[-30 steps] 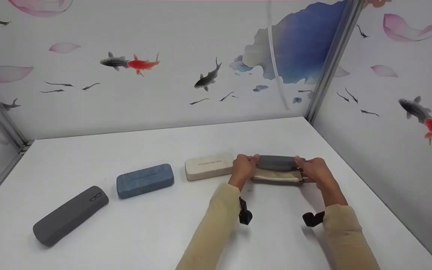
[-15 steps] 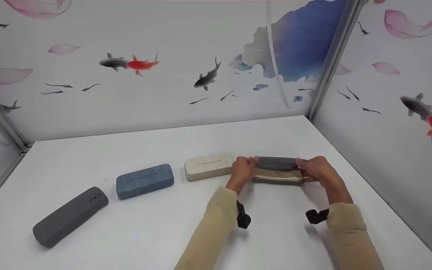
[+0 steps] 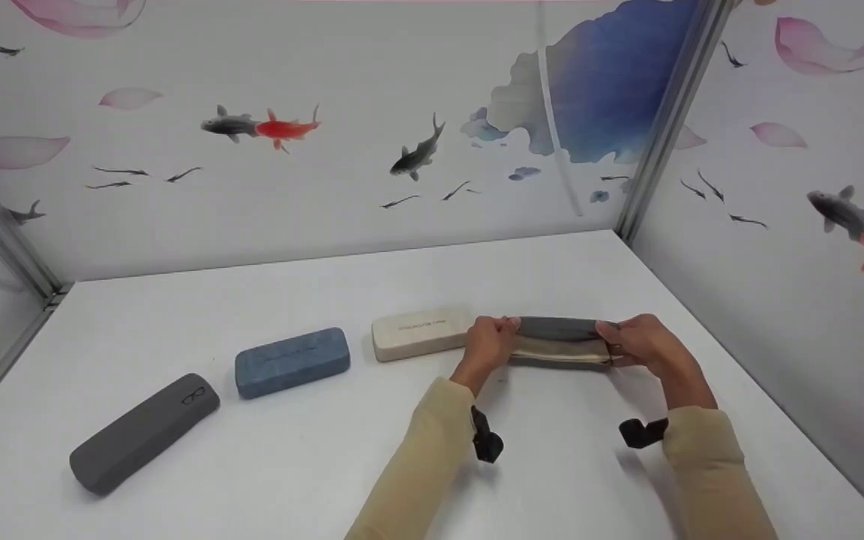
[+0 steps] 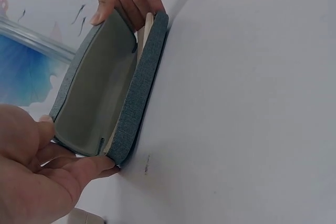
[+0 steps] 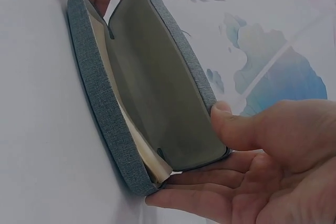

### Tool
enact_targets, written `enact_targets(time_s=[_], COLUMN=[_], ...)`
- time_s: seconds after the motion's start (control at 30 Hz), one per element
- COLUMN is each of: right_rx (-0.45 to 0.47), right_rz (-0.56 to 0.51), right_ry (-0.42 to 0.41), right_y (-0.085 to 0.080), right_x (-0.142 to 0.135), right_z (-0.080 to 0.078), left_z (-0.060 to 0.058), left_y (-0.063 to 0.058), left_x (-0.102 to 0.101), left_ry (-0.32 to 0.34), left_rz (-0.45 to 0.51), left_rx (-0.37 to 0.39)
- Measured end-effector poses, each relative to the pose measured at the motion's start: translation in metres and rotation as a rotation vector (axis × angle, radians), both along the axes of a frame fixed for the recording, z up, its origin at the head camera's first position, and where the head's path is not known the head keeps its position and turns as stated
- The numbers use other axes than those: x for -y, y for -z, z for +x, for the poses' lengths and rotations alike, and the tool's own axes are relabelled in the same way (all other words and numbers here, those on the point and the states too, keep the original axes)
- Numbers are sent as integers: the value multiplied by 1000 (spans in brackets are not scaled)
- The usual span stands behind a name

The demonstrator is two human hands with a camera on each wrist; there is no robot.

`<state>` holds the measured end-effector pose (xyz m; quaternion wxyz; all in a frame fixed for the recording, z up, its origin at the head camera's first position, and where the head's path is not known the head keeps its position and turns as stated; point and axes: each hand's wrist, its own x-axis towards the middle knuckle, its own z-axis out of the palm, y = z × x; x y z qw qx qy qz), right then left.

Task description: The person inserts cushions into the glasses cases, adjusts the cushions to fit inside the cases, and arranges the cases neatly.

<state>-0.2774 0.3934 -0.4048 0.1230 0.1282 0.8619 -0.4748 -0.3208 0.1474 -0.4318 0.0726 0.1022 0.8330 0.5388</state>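
A grey-blue fabric glasses case (image 3: 558, 328) is partly open between both hands at the right of the table. My left hand (image 3: 486, 345) grips its left end, thumb on the lid and fingers lower down by the base. At the other end my right hand (image 3: 649, 345) holds it likewise, with its thumb (image 5: 223, 109) on the lid's edge. Both wrist views show the lid's smooth grey-green inside (image 5: 157, 77). Beige cloth-like material (image 5: 149, 156) lies in the base, mostly hidden by the case wall.
A cream glasses case (image 3: 421, 334) stands just left of my left hand. Farther left are a blue glasses case (image 3: 293, 362) and a dark grey one (image 3: 145, 433) with a glasses print. Walls with painted fish border the white table (image 3: 312, 480) at the back and sides.
The case's lid has come down slightly, and a little less beige shows beneath it. My right wrist and forearm have shifted a bit to the right. Both hands keep their hold.
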Motion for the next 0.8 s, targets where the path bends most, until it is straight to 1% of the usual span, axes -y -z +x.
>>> enact_targets(time_s=[0.17, 0.23, 0.37, 0.57, 0.73, 0.8], right_rx=[-8, -6, 4, 0, -7, -10], right_rz=[-32, -28, -11, 35, -1, 1], right_ry=[-21, -28, -25, -23, -32, -24], right_y=[-1, 0, 0, -1, 5, 7], right_x=[-1, -3, -4, -5, -10, -12], right_z=[1, 1, 2, 3, 3, 3], left_z=[-2, -2, -3, -4, -4, -3], left_y=[-4, -4, -5, -4, 1, 3], left_x=[2, 2, 2, 4, 4, 4], left_ry=[9, 15, 30, 55, 82, 94], left_rz=[21, 19, 14, 47, 23, 14], left_rx=[49, 74, 95, 83, 66, 39])
